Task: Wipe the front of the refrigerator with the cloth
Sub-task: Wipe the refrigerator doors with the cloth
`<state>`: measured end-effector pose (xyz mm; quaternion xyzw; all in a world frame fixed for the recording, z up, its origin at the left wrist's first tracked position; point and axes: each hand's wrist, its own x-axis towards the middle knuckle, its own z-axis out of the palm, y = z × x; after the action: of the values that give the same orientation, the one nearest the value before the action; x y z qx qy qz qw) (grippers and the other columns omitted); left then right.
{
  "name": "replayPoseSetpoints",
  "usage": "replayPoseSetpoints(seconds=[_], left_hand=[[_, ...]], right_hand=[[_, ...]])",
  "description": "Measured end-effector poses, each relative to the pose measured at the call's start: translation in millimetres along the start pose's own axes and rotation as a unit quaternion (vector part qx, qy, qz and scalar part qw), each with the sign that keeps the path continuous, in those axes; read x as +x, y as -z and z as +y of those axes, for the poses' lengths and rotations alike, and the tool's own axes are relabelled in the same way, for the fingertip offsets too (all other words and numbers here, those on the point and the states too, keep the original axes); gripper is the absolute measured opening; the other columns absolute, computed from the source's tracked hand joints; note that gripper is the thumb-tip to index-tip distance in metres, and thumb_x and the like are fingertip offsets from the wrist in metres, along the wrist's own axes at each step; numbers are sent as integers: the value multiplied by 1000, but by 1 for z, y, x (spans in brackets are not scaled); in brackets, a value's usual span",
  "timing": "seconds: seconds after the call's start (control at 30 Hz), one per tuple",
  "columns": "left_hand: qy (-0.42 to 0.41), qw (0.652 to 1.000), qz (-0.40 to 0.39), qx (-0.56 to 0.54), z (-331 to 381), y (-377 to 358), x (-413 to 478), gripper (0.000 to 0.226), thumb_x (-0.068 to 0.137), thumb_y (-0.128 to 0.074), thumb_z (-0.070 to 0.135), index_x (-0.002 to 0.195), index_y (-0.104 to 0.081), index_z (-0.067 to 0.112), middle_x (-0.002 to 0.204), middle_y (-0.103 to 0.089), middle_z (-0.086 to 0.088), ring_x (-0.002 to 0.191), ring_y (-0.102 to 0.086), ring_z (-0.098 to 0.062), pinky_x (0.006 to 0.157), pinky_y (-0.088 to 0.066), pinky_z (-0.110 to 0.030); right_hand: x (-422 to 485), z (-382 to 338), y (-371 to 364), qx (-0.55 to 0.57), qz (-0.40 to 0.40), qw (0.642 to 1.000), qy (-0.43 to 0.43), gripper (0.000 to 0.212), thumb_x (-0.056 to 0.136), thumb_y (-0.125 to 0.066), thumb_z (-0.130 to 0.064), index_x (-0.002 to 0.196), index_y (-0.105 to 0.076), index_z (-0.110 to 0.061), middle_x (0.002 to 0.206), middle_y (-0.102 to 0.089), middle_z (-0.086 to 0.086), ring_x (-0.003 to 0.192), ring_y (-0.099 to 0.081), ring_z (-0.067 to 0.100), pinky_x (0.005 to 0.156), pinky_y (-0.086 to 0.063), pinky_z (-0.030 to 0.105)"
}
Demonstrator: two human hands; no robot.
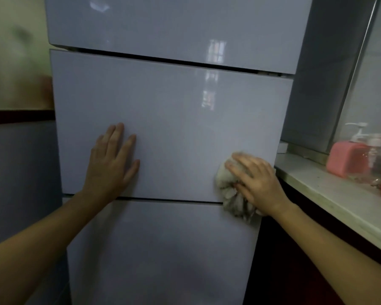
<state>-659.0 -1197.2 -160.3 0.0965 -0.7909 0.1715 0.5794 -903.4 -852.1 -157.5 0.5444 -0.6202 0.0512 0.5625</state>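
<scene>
Pressing the cloth (227,183) against the refrigerator (174,119), the right hand (257,183) covers its right part, fingers loosely curled. Left hand (110,164) lies flat, open, empty.

Home kitchen: refrigerator (169,119), counter (330,194), soap dispenser (359,137).

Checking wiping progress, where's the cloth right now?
Head view, lower right: the cloth is under the right hand, against the refrigerator middle door's bottom right corner.
</scene>
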Motion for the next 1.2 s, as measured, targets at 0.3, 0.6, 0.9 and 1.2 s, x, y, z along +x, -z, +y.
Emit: replayPoseSetpoints(seconds=[0.3, 0.6, 0.9, 1.2], left_hand=[[4, 1000, 17, 2, 1, -3, 1, 58, 101, -50, 38, 145, -51, 1, 161, -33, -27, 147, -35, -47, 115, -34, -60], [2, 1000, 3, -15, 3, -5, -17, 59, 100, -52, 38, 147, -48, 3, 163, -30, -26, 148, -33, -46, 115, -33, -59], [-4, 999, -24, -35, 3, -7, -38, 58, 101, -53, 36, 149, -46, 2, 163, -27, -27, 149, -30, -46, 117, -31, -60], [-11, 998, -49, -40, 5, -16, -81, 58, 102, -54, 36, 150, -45, 6, 165, -25, -24, 152, -27, -43, 119, -28, -57]], right_hand=[[93, 80, 49, 11, 138, 950, -279, 53, 96, -60, -29, 147, -50, -19, 151, -47, 10, 135, -43, 34, 113, -37, 47], [-1, -6, 0, 25, 81, 979, -184, 50, 96, -65, -29, 143, -58, -15, 148, -51, 15, 130, -50, 36, 112, -39, 44], [-40, -48, -19, 62, 95, 962, -247, 47, 93, -68, -23, 139, -61, -17, 145, -50, 11, 129, -49, 33, 111, -41, 45], [-108, -119, -53, 120, 91, 917, -371, 48, 92, -67, -28, 138, -59, -19, 143, -47, 8, 129, -47, 30, 110, -43, 44]])
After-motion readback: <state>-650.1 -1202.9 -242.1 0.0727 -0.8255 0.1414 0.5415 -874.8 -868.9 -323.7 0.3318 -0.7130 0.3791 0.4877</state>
